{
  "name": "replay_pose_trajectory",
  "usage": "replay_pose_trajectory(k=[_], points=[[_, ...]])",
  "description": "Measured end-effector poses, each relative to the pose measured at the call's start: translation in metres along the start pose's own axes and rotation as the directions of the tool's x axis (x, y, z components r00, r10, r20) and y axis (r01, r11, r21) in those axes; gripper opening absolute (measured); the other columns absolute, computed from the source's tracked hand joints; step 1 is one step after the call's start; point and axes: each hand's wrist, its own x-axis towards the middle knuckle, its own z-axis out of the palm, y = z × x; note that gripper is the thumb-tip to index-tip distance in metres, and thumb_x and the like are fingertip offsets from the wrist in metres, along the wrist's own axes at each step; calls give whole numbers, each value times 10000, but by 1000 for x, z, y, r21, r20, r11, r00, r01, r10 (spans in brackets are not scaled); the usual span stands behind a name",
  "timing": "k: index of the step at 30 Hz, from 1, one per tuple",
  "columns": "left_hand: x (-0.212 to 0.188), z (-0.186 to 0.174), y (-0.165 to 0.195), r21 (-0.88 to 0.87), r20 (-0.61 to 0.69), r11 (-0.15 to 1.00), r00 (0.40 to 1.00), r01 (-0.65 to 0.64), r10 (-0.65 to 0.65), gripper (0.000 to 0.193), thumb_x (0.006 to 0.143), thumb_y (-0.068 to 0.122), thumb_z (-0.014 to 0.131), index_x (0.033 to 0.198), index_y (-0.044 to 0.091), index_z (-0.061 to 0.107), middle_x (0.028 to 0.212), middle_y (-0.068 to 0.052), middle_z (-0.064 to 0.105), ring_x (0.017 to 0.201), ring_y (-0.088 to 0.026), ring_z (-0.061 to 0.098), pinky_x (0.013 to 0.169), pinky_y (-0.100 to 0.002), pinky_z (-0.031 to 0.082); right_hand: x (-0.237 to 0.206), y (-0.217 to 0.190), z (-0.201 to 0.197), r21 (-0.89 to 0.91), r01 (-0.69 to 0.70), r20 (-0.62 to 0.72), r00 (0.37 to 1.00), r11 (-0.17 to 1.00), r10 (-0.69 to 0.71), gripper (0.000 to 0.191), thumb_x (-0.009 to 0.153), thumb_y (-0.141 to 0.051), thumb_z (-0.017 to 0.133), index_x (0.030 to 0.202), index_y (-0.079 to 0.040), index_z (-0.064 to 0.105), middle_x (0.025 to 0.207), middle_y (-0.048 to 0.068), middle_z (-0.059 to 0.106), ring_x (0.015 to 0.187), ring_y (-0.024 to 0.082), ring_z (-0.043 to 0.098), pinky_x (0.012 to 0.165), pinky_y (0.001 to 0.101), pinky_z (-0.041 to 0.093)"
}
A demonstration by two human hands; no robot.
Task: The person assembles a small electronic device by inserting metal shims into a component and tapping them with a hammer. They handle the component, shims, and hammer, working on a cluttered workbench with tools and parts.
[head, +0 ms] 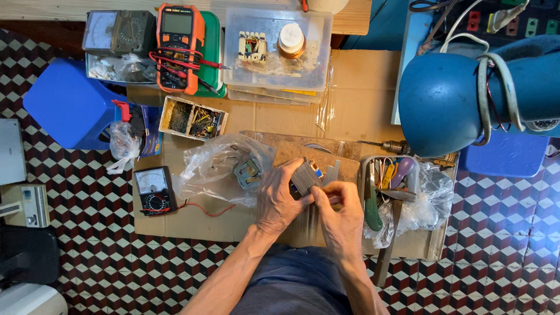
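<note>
Gripping grey laminated block two-handed

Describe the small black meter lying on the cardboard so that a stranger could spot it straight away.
Start at the big blue plastic stool on the tiled floor, then drop to the near left corner of the cardboard sheet. There lies the small black meter, with a white needle scale above a round dial. Unlike the orange meter at the far edge, it is black and shows a needle scale, not a screen.

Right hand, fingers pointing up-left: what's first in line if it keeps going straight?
The right hand already touches the grey laminated transformer core, also held by the left hand. Beyond that, probably the clear plastic bag; depth unclear.
</note>
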Motion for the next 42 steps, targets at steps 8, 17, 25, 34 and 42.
replay_pose_trajectory(k=[8, 17, 25, 34, 42], points=[[-4, 6, 3, 1, -6, 999, 999, 51, -51, 737, 693, 339, 934, 1284, 80, 578, 1101, -135, 687, 1021, -331, 662, 913, -450, 522, 14, 33, -5, 236, -430, 144, 902, 872, 406, 360, 825, -258, 816, 1005, -54, 581, 929, 23, 694, 829, 90, 646, 706, 251, 533], [-2, 6, 9, 40, -55, 999, 998, 4, -2, 681, 709, 275, 920, 1261, 74, 576, 1055, -128, 676, 996, -314, 662, 906, -444, 506, 12, 33, -20, 304, -376, 204, 923, 875, 326, 353, 884, -309, 773, 1045, -38, 613, 898, 62, 695, 821, 122, 671, 679, 245, 521], [0, 2, 10, 39, -51, 999, 999, -13, 15, 641, 738, 265, 916, 1249, 80, 575, 1043, -113, 686, 979, -290, 669, 905, -432, 510, 32, 53, -36, -12, -250, -115, 962, 968, 247, 542, 807, -347, 829, 1117, 7, 560, 909, 58, 647, 754, 121, 624, 658, 262, 523], [-1, 2, 9, 27, -20, 1000, 1000, 9, -8, 656, 741, 279, 911, 1264, 72, 574, 1051, -120, 686, 982, -295, 669, 921, -431, 513, 40, 82, -36, -176, -273, -111, 960, 946, 256, 628, 775, -413, 865, 1143, 17, 593, 919, 86, 648, 794, 148, 617, 704, 277, 520], [0, 3, 5, 39, 21, 999, 1000, 6, -6, 655, 758, 285, 909, 1273, 72, 565, 1048, -129, 677, 980, -302, 662, 923, -432, 513, 42, 97, -50, 51, -157, -20, 987, 986, 158, 267, 949, -207, 727, 1072, 23, 672, 861, 37, 674, 761, 87, 603, 678, 231, 488]])
